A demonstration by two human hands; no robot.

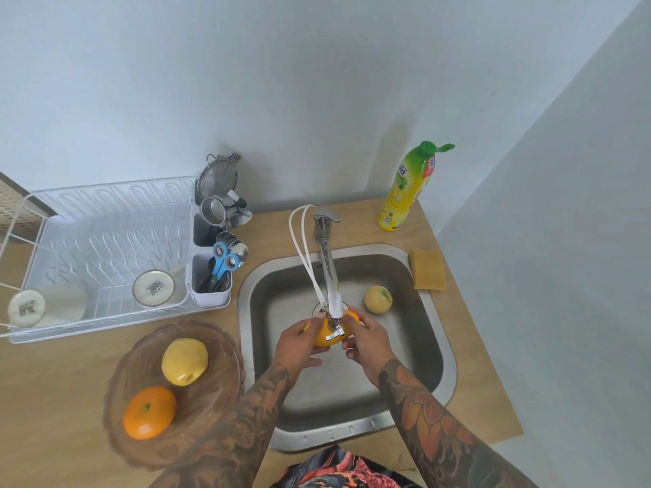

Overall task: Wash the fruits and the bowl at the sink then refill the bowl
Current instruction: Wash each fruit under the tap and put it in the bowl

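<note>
- Fingers [306, 327] of the left hand [296, 346] and right hand [368, 341] curl round an orange fruit [326, 338], gripping it under the tap [329, 272] spout.
- A pale yellow fruit [377, 299] lies in the sink [433, 350], right of the tap.
- Left of the tap, on the counter, the brown bowl [141, 368] holds a lemon [184, 362] and an orange [149, 412].

Both hands, left hand [299, 343] and right hand [366, 341], hold an orange fruit [326, 338] under the faucet [329, 272]

Four fruits [184, 362], one bowl [141, 368], two cups [153, 288].
</note>
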